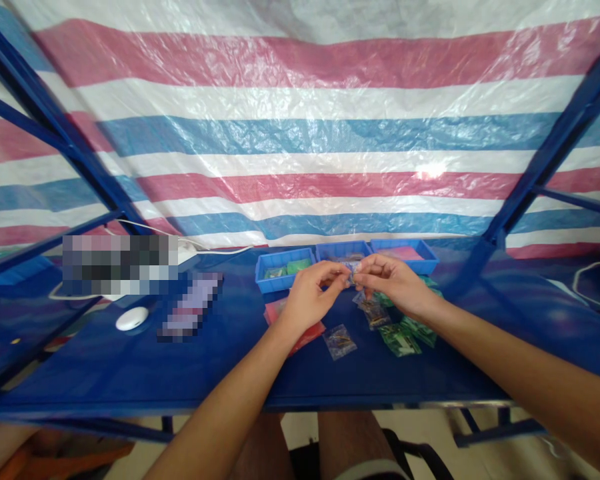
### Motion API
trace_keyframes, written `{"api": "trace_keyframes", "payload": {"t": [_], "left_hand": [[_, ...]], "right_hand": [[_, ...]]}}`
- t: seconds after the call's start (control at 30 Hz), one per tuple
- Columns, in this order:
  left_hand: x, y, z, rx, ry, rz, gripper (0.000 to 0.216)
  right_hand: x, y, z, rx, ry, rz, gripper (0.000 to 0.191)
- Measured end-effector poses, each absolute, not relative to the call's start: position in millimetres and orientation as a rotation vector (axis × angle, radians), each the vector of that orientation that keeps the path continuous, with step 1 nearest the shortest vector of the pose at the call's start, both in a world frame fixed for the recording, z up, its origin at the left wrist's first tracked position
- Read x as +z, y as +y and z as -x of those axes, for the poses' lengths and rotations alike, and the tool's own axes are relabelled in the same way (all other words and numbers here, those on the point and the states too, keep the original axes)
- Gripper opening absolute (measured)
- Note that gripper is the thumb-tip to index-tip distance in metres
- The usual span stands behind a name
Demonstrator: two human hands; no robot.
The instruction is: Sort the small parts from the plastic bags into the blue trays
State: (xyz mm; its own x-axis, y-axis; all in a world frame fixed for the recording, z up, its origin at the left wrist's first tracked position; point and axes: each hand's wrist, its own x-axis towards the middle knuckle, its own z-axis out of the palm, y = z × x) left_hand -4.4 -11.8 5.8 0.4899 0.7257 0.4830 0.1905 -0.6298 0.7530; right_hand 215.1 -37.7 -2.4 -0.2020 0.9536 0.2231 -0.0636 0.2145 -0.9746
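Observation:
My left hand point(314, 293) and my right hand point(391, 281) meet above the blue table, fingertips pinched on a small clear plastic bag point(351, 272) between them. What the bag holds is too small to make out. Under my left hand lie red plastic bags point(306, 337), partly covered by it. A clear bag with small brownish pieces point(340, 341) rests flat on the table, and similar clear bags point(373, 312) lie below my right hand. Green bags point(401, 339) are spread to the right, some hidden by my right forearm.
Three blue bins stand in a row behind my hands: a left bin point(275, 285) with green packets, a middle bin point(330, 251), and a right bin point(430, 257) with pink material. A white oval object point(132, 319), a blurred-out item point(193, 307) and white cables point(225, 251) lie left.

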Motion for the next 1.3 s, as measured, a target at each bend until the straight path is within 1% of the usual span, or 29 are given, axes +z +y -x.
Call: {"api": "trace_keyframes", "payload": {"t": [0.07, 0.13, 0.2, 0.23, 0.3, 0.37, 0.47, 0.6, 0.7, 0.77, 0.83, 0.93, 1.07, 1.2, 1.23, 1.3], "left_hand": [[6.8, -12.8, 4.8, 1.113, 0.746, -2.177, 0.022], [7.8, -13.2, 5.0, 1.122, 0.725, -2.248, 0.030], [9.4, -13.2, 5.3, 1.118, 0.736, -2.321, 0.031], [10.4, -13.1, 5.5, 1.123, 0.759, -2.346, 0.027], [13.0, -12.9, 6.4, 1.158, 0.816, -2.354, 0.020], [15.2, -12.8, 7.3, 1.217, 0.862, -2.309, 0.020], [15.7, -12.3, 7.8, 1.252, 0.900, -2.212, 0.021], [10.4, -10.7, 6.4, 1.169, 0.929, -2.103, 0.022], [6.6, -10.3, 4.9, 1.113, 0.879, -2.036, 0.033], [6.0, -10.6, 4.2, 1.098, 0.850, -2.012, 0.041], [6.7, -11.0, 4.0, 1.088, 0.833, -2.006, 0.044], [7.9, -11.1, 4.1, 1.085, 0.825, -2.010, 0.042], [7.8, -10.1, 3.8, 1.156, 0.863, -1.993, 0.037], [6.7, -9.1, 3.1, 1.205, 0.886, -1.959, 0.036], [6.6, -9.0, 2.9, 1.207, 0.892, -1.952, 0.036], [6.4, -9.0, 2.6, 1.205, 0.900, -1.946, 0.035]], "right_hand": [[-1.4, -38.3, -214.9, 1.237, -1.374, 0.893, 0.039], [-1.1, -38.6, -215.4, 1.285, -1.297, 0.884, 0.047], [-1.1, -38.6, -216.5, 1.341, -1.239, 0.878, 0.054], [-1.2, -38.6, -217.0, 1.364, -1.222, 0.877, 0.053], [-0.9, -38.9, -217.7, 1.401, -1.205, 0.879, 0.043], [0.1, -39.9, -217.5, 1.436, -1.207, 0.873, 0.033], [1.7, -42.3, -215.5, 1.455, -1.252, 0.869, 0.031], [0.6, -43.2, -212.7, 1.318, -1.387, 0.984, 0.040], [-2.2, -41.2, -213.2, 1.231, -1.437, 1.035, 0.037], [-3.2, -40.0, -214.6, 1.235, -1.430, 1.028, 0.036], [-3.3, -39.6, -215.8, 1.271, -1.395, 1.020, 0.036], [-2.5, -40.1, -215.0, 1.302, -1.366, 1.029, 0.038], [-1.5, -41.2, -209.7, 1.153, -1.438, 1.044, 0.039], [2.3, -43.7, -206.2, 1.056, -1.402, 0.940, 0.050], [4.0, -44.9, -206.2, 1.030, -1.404, 0.925, 0.048], [7.8, -47.5, -206.9, 0.962, -1.450, 0.937, 0.038]]}}
